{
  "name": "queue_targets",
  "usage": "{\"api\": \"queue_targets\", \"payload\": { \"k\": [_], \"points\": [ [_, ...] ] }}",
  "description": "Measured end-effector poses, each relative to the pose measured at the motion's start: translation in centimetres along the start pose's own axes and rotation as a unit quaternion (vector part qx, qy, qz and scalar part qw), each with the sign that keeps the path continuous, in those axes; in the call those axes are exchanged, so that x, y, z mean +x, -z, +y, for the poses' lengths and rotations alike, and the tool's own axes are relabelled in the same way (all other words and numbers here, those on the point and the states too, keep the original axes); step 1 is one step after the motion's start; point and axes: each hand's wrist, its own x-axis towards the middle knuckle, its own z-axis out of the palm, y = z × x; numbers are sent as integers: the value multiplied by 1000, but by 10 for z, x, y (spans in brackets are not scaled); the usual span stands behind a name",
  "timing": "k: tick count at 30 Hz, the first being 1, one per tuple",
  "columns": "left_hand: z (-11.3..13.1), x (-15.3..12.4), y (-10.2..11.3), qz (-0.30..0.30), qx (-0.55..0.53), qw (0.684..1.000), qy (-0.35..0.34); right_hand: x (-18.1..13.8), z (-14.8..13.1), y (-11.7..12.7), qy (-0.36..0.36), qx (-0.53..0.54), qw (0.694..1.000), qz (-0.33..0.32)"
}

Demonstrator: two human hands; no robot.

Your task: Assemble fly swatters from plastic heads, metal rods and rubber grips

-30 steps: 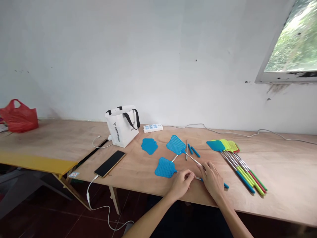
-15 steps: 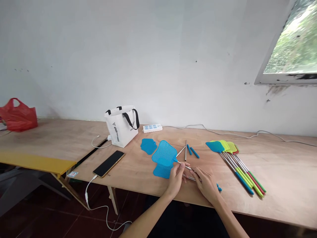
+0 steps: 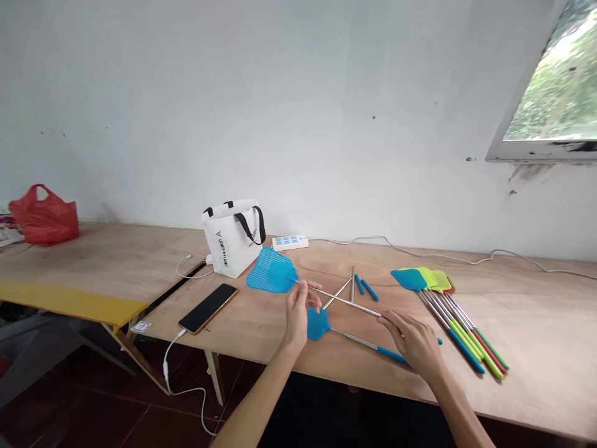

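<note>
A blue fly swatter [image 3: 269, 271] is held slantwise over the table between my two hands. My left hand [image 3: 297, 314] pinches its metal rod just below the blue mesh head. The far end of the rod is gripped by the fingers of my right hand [image 3: 413, 339]. Under the hands lies a second fly swatter [image 3: 359, 340] with a blue grip, its end partly hidden by my right hand. Behind them are two loose metal rods [image 3: 353, 285] and two blue handle grips [image 3: 370, 290]. The raised head covers the place of the other blue heads.
On the right a fan of finished-looking blue, yellow-green and red swatters [image 3: 459, 323] lies on the wooden table [image 3: 536, 336]. To the left are a phone [image 3: 208, 308] with a cable, a white bag [image 3: 233, 246] and a power strip [image 3: 290, 242]. A red bag [image 3: 44, 214] sits farther left.
My hands have moved apart, left hand leftward and right hand rightward, and the held swatter's rod shows much longer. Its head has shifted left, uncovering the swatter lying below.
</note>
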Motion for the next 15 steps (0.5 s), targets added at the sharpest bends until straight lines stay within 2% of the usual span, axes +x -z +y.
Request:
{"api": "queue_targets", "payload": {
  "k": [6, 10, 15],
  "points": [
    [18, 28, 30, 82, -39, 995, -33, -9, 49, 0, -14, 27, 999, -11],
    [25, 35, 44, 84, -60, 994, -42, -9, 51, -4, -32, 37, 999, -5],
    [30, 34, 44, 70, -66, 994, -43, -9, 44, -5, -38, 52, 998, -22]
  ]
}}
